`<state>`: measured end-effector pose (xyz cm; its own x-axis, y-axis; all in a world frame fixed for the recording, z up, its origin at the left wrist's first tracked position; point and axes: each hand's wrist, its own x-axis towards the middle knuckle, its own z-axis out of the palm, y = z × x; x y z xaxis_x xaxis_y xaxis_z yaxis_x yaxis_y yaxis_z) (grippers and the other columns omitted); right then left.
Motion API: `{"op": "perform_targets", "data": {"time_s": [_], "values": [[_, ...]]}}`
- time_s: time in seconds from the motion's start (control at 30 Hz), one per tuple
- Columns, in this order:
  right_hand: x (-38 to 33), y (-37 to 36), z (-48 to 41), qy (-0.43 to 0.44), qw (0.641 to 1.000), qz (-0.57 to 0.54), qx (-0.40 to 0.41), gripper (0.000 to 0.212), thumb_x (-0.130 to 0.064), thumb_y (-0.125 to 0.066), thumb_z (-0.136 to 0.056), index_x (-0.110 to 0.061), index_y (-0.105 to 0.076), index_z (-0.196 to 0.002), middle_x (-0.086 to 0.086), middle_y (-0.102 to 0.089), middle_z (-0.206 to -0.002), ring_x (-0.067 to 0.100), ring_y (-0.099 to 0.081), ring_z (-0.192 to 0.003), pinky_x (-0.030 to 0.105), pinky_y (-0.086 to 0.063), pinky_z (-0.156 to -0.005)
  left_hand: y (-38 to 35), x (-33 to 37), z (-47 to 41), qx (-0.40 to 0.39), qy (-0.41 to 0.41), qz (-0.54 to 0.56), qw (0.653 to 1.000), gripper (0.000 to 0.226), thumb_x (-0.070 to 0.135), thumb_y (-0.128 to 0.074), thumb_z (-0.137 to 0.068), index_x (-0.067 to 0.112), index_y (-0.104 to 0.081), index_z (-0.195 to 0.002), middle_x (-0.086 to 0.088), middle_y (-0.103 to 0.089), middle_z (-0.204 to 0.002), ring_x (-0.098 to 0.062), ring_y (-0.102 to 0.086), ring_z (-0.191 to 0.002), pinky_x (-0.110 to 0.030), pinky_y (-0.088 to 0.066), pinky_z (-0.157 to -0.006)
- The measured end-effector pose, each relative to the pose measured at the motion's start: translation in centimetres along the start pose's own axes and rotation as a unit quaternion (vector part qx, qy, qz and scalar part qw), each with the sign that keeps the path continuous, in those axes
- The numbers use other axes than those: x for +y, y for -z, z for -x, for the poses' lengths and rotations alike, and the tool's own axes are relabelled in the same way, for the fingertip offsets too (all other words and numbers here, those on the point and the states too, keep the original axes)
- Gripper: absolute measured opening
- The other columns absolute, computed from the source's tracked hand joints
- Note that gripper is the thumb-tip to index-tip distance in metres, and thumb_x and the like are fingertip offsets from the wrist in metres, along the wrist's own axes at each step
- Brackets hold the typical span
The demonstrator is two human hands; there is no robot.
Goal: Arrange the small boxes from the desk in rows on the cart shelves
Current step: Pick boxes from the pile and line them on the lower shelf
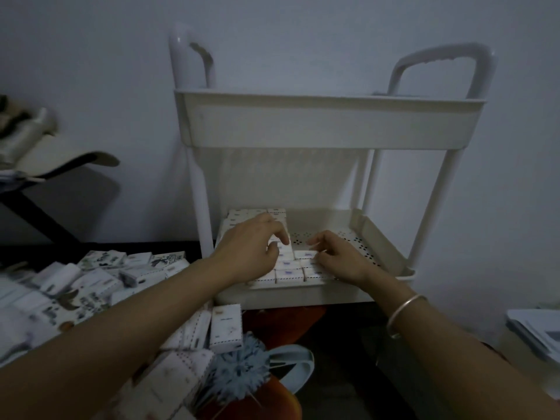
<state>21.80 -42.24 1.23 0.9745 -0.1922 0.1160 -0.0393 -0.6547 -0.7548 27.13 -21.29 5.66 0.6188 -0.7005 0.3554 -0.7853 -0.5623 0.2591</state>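
Against a dim white wall stands a white plastic cart (330, 122), rows of small boxes (288, 274) filling the left and front of its lower shelf (357, 241). The left hand (251, 250) pinches a box (285, 248) among them. The right hand (339, 257) curls onto a neighbouring box (306, 254), though I cannot tell whether it grips.

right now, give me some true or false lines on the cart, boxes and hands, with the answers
1. The left hand and right hand are both at the lower shelf of the cart. True.
2. The shelved boxes fill the shelf's right side. False: they sit left and front; the right shows perforated floor.
3. A pile of boxes lies left of the cart. True.
4. The bracelet is on the left wrist. False: right wrist.
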Motion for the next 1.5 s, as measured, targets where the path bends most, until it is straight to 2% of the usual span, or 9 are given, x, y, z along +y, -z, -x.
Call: {"op": "perform_targets", "data": {"time_s": [0.2, 0.3, 0.47, 0.6, 0.83, 1.0, 1.23, 1.37, 1.5], "values": [[-0.3, 0.0, 0.8, -0.013, 0.998, 0.068, -0.010, 0.035, -0.021, -0.041, -0.100, -0.021, -0.044, -0.136, 0.004, -0.056, -0.134, 0.019, -0.055, -0.114, 0.033, -0.042, -0.097, 3.2, 0.1, 3.8, -0.046, 0.001, -0.031, 0.998, 0.018, 0.024, -0.051, -0.094, 0.037, -0.063, -0.100, 0.018, -0.054, -0.106, 0.000, -0.049, -0.076, -0.029, -0.045, -0.076], [-0.6, -0.3, 2.1, 0.022, 0.991, 0.117, 0.052, 0.042, -0.027, -0.047, -0.100, -0.019, -0.040, -0.141, 0.002, -0.047, -0.145, 0.020, -0.046, -0.130, 0.035, -0.036, -0.107, 4.6, 0.1, 6.1, -0.074, 0.010, -0.029, 0.997, 0.021, 0.022, -0.052, -0.093, 0.036, -0.065, -0.099, 0.018, -0.061, -0.107, 0.000, -0.056, -0.083, -0.030, -0.050, -0.080], [-3.8, -2.5, 6.0, 0.168, 0.953, 0.138, 0.209, 0.032, -0.012, -0.056, -0.091, -0.019, -0.058, -0.122, -0.001, -0.060, -0.118, 0.015, -0.055, -0.108, 0.031, -0.045, -0.091, 6.5, -1.1, 10.4, -0.101, 0.019, -0.042, 0.994, 0.028, 0.013, -0.051, -0.093, 0.034, -0.067, -0.104, 0.015, -0.062, -0.109, -0.002, -0.057, -0.098, -0.030, -0.049, -0.091], [-7.3, -5.7, 9.0, 0.192, 0.971, 0.108, 0.091, 0.026, -0.009, -0.054, -0.091, -0.026, -0.061, -0.110, -0.011, -0.062, -0.100, 0.007, -0.057, -0.086, 0.028, -0.050, -0.076, 7.8, -2.5, 13.1, -0.130, 0.027, -0.115, 0.985, 0.051, -0.002, -0.049, -0.083, 0.030, -0.062, -0.121, 0.009, -0.056, -0.126, -0.011, -0.044, -0.122, -0.030, -0.038, -0.101], [-10.7, -12.7, 10.0, 0.116, 0.987, 0.051, -0.095, 0.050, -0.026, -0.062, -0.092, -0.029, -0.042, -0.138, -0.006, -0.055, -0.126, 0.010, -0.057, -0.093, 0.027, -0.047, -0.081, 6.8, -4.1, 15.2, -0.159, 0.023, -0.248, 0.955, 0.053, 0.048, -0.060, -0.083, 0.032, -0.053, -0.133, 0.006, -0.048, -0.132, -0.019, -0.033, -0.130, -0.033, -0.019, -0.112], [-11.0, -14.7, 9.5, 0.059, 0.994, -0.022, -0.089, 0.045, -0.031, -0.066, -0.090, -0.030, -0.050, -0.132, 0.001, -0.061, -0.118, 0.015, -0.063, -0.094, 0.032, -0.053, -0.088, 5.5, -3.5, 14.8, -0.094, 0.050, -0.257, 0.961, 0.040, 0.039, -0.064, -0.083, 0.029, -0.057, -0.121, 0.005, -0.056, -0.121, -0.019, -0.043, -0.119, -0.034, -0.026, -0.104], [-8.9, -11.7, 10.2, 0.022, 0.995, -0.094, -0.023, 0.039, -0.008, -0.066, -0.086, -0.029, -0.057, -0.117, -0.008, -0.060, -0.108, 0.009, -0.062, -0.096, 0.028, -0.056, -0.082, 4.9, -3.5, 14.2, -0.031, 0.036, -0.146, 0.988, 0.047, 0.041, -0.071, -0.079, 0.032, -0.053, -0.122, 0.011, -0.061, -0.111, -0.012, -0.050, -0.110, -0.032, -0.018, -0.115], [-7.1, -8.7, 11.0, -0.017, 0.986, -0.163, 0.006, 0.035, 0.000, -0.065, -0.084, -0.018, -0.054, -0.112, -0.007, -0.059, -0.107, 0.016, -0.061, -0.102, 0.037, -0.057, -0.083, 4.5, -2.3, 13.3, 0.007, 0.023, 0.004, 1.000, 0.045, 0.037, -0.077, -0.077, 0.034, -0.055, -0.116, 0.015, -0.058, -0.110, -0.007, -0.052, -0.104, -0.027, -0.037, -0.093], [-5.3, -6.5, 11.9, -0.069, 0.965, -0.252, 0.016, 0.036, 0.008, -0.062, -0.083, -0.014, -0.054, -0.111, 0.006, -0.060, -0.116, 0.020, -0.063, -0.102, 0.032, -0.058, -0.081, 3.5, -1.7, 11.7, -0.011, 0.013, 0.098, 0.995, 0.048, 0.030, -0.078, -0.078, 0.034, -0.054, -0.119, 0.015, -0.055, -0.119, -0.002, -0.051, -0.109, -0.023, -0.044, -0.094]]}}
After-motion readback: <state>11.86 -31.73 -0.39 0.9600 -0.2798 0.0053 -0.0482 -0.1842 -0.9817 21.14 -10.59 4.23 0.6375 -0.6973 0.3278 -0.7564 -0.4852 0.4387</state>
